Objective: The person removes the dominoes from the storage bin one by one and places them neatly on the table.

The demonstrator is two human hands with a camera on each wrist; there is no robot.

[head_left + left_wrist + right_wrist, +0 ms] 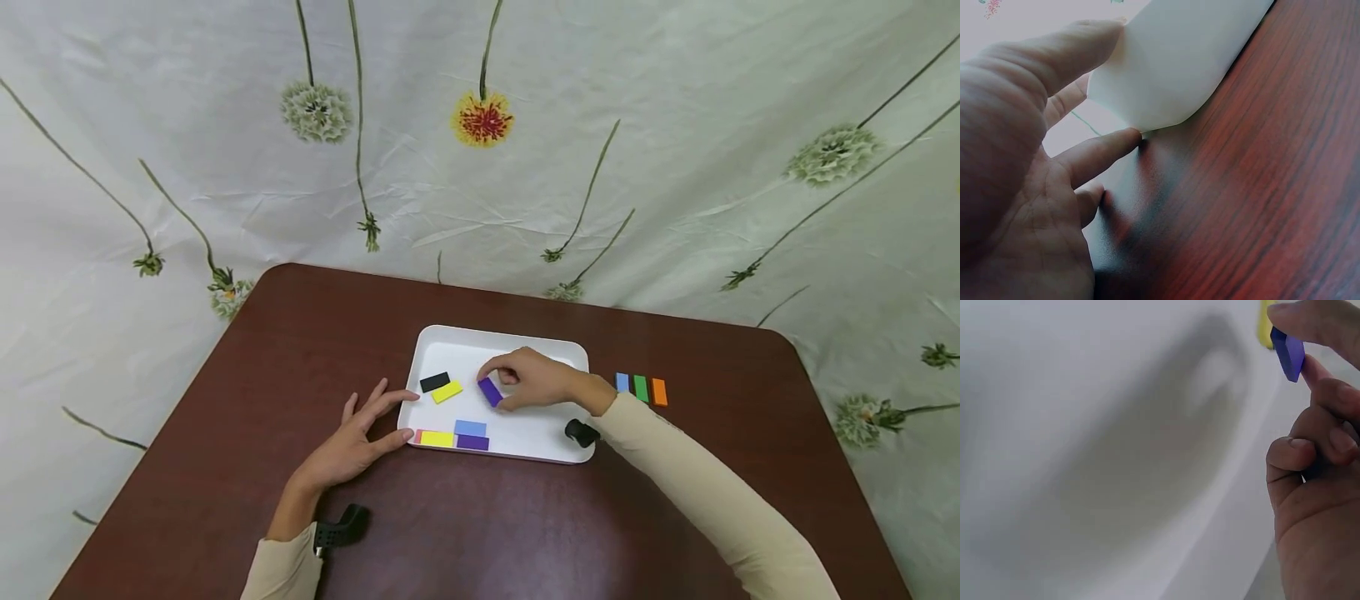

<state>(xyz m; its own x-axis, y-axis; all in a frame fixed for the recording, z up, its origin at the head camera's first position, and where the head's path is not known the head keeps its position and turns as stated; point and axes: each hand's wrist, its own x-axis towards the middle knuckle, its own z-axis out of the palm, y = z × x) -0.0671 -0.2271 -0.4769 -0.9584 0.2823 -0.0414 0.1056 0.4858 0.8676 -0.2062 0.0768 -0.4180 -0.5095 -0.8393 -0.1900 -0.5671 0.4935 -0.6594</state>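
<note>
My right hand pinches a purple block between thumb and index finger, over the middle of a white tray. In the right wrist view the purple block shows tilted between the fingertips, the other fingers curled toward the palm. My left hand rests at the tray's left side, fingers spread, with thumb and index fingertips at the rim. A black block and a yellow block lie loose in the tray. Along its near edge sit pink, yellow and purple blocks, with a light blue one behind.
Right of the tray, blue, green and orange blocks stand in a row on the brown table, close to my right wrist. A white flowered cloth hangs behind the table. Each wrist wears a black device.
</note>
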